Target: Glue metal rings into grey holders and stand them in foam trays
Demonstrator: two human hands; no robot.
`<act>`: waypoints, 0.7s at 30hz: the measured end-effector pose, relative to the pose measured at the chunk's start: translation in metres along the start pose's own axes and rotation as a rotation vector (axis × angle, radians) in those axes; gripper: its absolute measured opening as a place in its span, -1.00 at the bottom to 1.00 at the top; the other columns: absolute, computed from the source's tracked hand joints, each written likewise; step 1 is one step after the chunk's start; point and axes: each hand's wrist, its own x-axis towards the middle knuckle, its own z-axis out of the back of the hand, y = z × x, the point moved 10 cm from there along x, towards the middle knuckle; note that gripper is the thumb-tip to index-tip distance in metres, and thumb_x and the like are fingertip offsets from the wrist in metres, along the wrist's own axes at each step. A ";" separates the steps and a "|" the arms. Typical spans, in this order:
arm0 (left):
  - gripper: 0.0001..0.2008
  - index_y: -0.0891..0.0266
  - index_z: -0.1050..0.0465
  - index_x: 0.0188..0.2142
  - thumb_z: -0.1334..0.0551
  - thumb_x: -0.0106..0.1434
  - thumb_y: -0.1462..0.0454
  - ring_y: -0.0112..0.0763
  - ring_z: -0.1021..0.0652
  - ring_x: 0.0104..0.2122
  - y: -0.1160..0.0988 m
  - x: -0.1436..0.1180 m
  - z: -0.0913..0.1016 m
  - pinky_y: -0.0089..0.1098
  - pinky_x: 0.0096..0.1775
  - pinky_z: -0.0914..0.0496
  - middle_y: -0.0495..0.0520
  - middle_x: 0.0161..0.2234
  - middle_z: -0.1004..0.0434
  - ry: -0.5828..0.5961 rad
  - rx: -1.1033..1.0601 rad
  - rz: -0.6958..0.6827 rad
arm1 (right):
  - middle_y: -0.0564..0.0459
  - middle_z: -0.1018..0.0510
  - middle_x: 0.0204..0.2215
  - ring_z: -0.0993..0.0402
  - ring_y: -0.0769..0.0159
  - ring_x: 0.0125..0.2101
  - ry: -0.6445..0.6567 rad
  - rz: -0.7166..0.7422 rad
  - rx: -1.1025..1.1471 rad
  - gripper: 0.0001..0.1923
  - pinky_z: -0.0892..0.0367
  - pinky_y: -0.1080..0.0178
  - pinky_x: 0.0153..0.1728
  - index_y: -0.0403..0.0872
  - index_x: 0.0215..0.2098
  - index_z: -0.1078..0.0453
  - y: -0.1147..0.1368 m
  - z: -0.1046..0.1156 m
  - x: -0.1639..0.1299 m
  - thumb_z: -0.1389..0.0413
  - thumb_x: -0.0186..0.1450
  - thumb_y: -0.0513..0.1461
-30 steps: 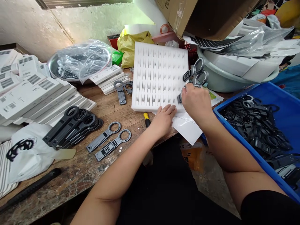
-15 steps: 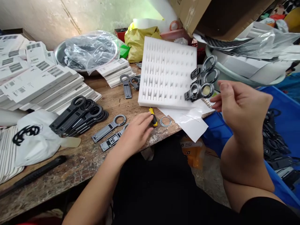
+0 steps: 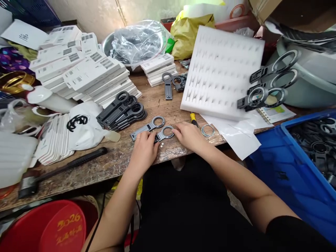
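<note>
A grey plastic piece with a ring at one end lies near the table's front edge, with both hands on it. My left hand is closed over its flat body, hiding most of that end. At the ring's right side, the fingers of my right hand are closed on the rim. Just behind lies a similar grey ring-ended piece. Small white discs rest in front of the held piece. To the right of my right hand are a yellow and black screwdriver and a loose thin metal ring.
A white foam tray stands tilted at the back, ring-ended pieces at its right side. Stacked white boxes, a pile of dark ring-ended pieces and a hammer are leftward. A blue crate of parts stands at right.
My right hand has come down from the raised position at the right to the ring of the grey piece. My left hand has shifted from beside the screwdriver onto the piece's body. The view has turned left.
</note>
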 end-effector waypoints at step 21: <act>-0.30 0.12 -0.05 0.49 -0.28 0.46 0.28 0.08 -0.41 0.33 -0.103 0.025 0.033 0.07 0.30 -0.41 0.41 0.32 -0.29 -0.258 -0.363 -0.381 | -0.11 -0.65 -0.38 -0.55 0.10 -0.33 -0.837 -0.278 -0.346 -0.72 -0.39 0.09 -0.20 -0.07 -0.16 -0.60 -0.096 0.240 -0.111 -0.09 0.45 -0.10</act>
